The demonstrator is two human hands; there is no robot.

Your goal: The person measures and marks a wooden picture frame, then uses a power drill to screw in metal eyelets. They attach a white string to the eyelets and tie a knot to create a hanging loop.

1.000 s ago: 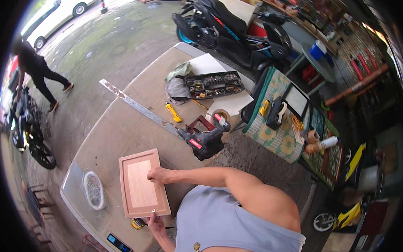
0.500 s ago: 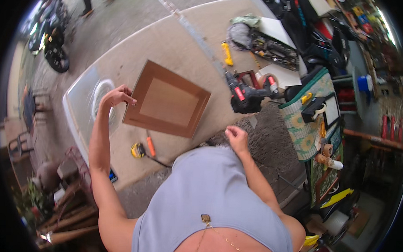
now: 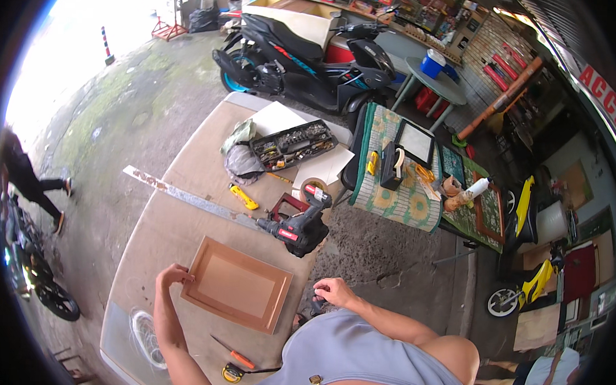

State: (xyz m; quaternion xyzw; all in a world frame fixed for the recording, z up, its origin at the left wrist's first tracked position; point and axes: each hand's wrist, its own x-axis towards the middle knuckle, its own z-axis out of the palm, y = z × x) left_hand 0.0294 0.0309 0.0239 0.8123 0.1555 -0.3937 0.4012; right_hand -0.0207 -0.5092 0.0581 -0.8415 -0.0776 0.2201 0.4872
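A brown wooden panel (image 3: 237, 285) with a raised frame lies flat on the tan worktable (image 3: 178, 229). My left hand (image 3: 173, 276) curls over the panel's left edge near its far corner. My right hand (image 3: 335, 290) hovers at the table's right edge, fingers curled, just above a small dark thing that I cannot make out. A black and red cordless drill (image 3: 296, 229) lies just beyond the panel. An orange-handled screwdriver (image 3: 234, 356) and a yellow tape measure (image 3: 232, 373) lie on the near side of the table by my chest.
A long metal ruler (image 3: 185, 198), a yellow knife (image 3: 243, 197), a tape roll (image 3: 313, 186) and an open bit case (image 3: 293, 144) sit farther back. A cloth-covered side table (image 3: 396, 189) stands right, a dark scooter (image 3: 306, 57) behind. A person (image 3: 23, 176) walks at far left.
My head has swung, so the whole view shifted. My left hand stays at the panel's left edge. My right hand has left the panel and now sits at the table's right edge.
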